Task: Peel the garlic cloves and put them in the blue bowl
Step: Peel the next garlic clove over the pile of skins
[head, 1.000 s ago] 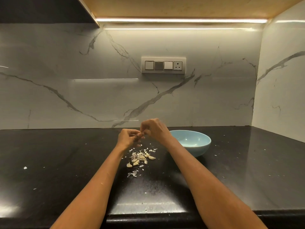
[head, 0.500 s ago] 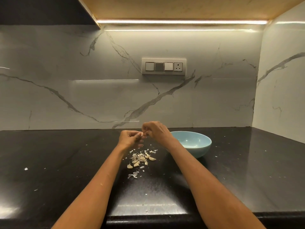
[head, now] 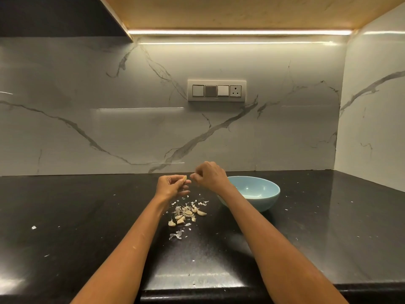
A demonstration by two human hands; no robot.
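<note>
Hands have drawn apart: left hand (head: 169, 187) pinches a pale garlic clove (head: 185, 177) left of the glossy blue bowl (head: 266, 199); right hand (head: 209, 175) pinches, I guess, skin. Slippery clove could drop among scraps

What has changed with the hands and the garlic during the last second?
The right hand has pulled a little away from the left hand, which still pinches a clove. The bowl and the cloves and skins on the counter have not moved.
</note>
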